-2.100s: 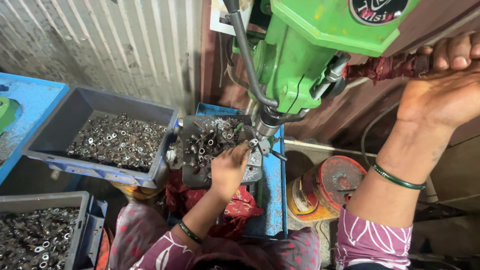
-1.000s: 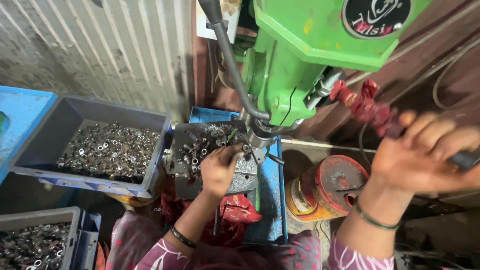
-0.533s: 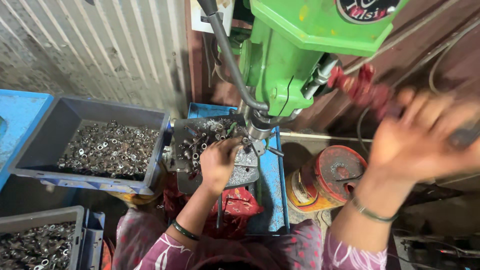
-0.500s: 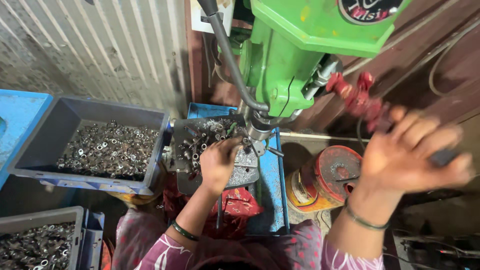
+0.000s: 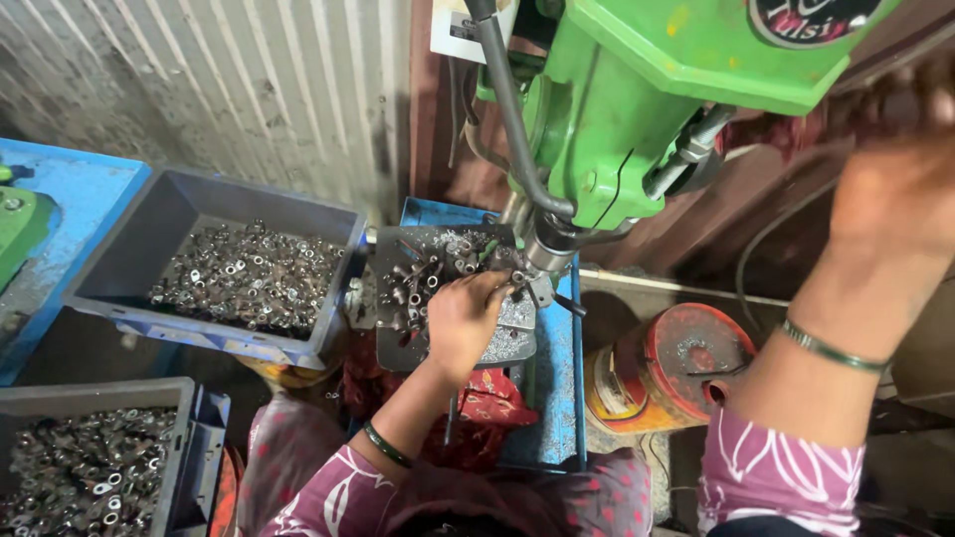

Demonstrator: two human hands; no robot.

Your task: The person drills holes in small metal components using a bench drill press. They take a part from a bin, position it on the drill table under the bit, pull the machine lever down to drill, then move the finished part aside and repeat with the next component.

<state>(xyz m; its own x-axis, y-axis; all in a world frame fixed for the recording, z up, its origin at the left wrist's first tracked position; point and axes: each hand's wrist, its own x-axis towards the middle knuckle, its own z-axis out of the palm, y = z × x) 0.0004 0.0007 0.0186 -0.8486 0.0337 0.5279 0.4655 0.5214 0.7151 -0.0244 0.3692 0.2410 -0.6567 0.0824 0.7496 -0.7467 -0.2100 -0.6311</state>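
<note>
Head view: against half a second ago, the right hand (image 5: 900, 194) has swung up from beside the red drum to the upper right, level with the green drill press (image 5: 637, 99); it is blurred, so whether it is closed on the feed lever cannot be told; the lever's red grip is lost in the smear. The left hand (image 5: 466, 320) has stayed on the drill table (image 5: 398, 343), fingers curled together on a small metal part right under the spindle (image 5: 542, 254), though the part itself is hidden by the fingers; loose metal parts (image 5: 423, 273) lie just beyond the knuckles on the same table. A grey bin of metal fittings (image 5: 249, 278) sits to the left, well apart from the hand; a red drum (image 5: 667, 368) stands between the two arms.
</note>
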